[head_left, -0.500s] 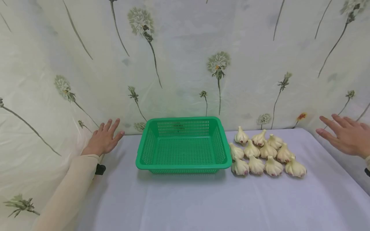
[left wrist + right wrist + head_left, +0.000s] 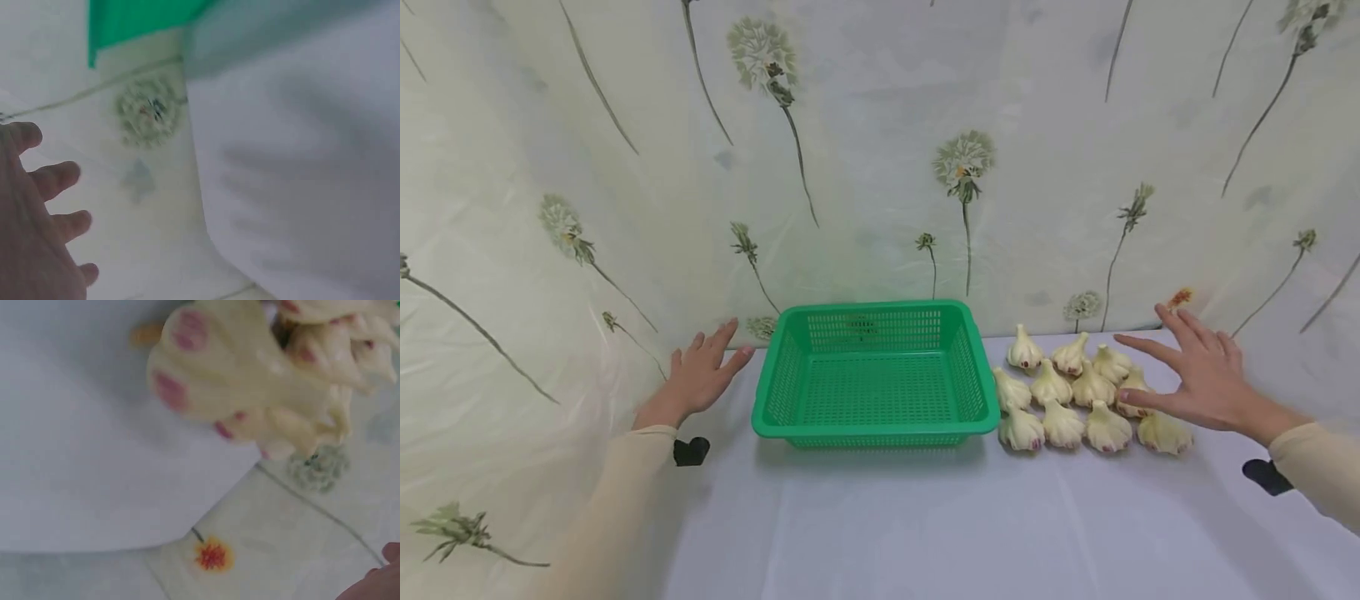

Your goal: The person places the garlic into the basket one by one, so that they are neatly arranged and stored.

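Eleven garlic bulbs (image 2: 1092,390) lie right of a green plastic basket (image 2: 876,431) on the desk (image 2: 880,517), right hand (image 2: 1208,382) spread near them, left hand (image 2: 698,379) spread at left.

Head cam: forward-down over white cloth-covered table (image 2: 880,525). Wrist cams close, tilted; shared with head: left, green rectangular plastic basket (image 2: 876,432); right, cream garlic bulbs (image 2: 1093,389), far-right table corner.

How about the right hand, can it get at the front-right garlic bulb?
Likely yes: the right hand hangs empty close by the front-right bulb, nothing visible blocks the way, and the green basket sits on the row's other end.
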A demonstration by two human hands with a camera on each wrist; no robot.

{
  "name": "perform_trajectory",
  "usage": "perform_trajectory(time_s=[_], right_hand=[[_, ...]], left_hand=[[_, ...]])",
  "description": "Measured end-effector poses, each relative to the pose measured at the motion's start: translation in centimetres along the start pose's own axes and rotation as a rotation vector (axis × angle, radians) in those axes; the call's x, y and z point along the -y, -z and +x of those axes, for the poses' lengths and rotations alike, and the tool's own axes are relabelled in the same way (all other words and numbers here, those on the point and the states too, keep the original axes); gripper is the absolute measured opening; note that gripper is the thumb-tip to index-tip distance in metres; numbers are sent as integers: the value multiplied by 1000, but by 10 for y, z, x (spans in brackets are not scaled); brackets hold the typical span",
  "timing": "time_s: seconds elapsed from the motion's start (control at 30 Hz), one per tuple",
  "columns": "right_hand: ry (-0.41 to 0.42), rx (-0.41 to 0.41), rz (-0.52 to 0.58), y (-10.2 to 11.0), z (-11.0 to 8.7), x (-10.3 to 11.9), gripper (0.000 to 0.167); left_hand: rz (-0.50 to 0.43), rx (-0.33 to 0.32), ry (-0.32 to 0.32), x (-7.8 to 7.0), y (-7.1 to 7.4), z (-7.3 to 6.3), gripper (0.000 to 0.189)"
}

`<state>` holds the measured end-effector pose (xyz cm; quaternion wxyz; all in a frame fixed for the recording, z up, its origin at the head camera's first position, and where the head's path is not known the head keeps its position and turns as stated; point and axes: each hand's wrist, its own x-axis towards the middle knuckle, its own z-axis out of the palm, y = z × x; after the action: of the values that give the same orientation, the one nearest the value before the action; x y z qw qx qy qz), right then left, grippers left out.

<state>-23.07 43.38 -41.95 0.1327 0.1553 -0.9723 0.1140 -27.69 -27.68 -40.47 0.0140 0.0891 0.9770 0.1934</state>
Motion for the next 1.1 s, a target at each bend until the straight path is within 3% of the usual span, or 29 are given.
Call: perform_trajectory(time_s=[0.23, 0.53, 0.87, 1.1], right_hand=[[121, -70, 209, -28, -2, 51, 77], [144, -79, 328, -50, 2, 85, 54], [147, -115, 358, -68, 2, 100, 43], [232, -152, 231, -78, 4, 108, 46]], left_hand=[[-126, 0, 3, -30, -24, -22, 95], [-88, 15, 7, -51, -50, -44, 117], [-99, 10, 39, -53, -66, -52, 132], [-181, 8, 37, -50, -69, -52, 133]])
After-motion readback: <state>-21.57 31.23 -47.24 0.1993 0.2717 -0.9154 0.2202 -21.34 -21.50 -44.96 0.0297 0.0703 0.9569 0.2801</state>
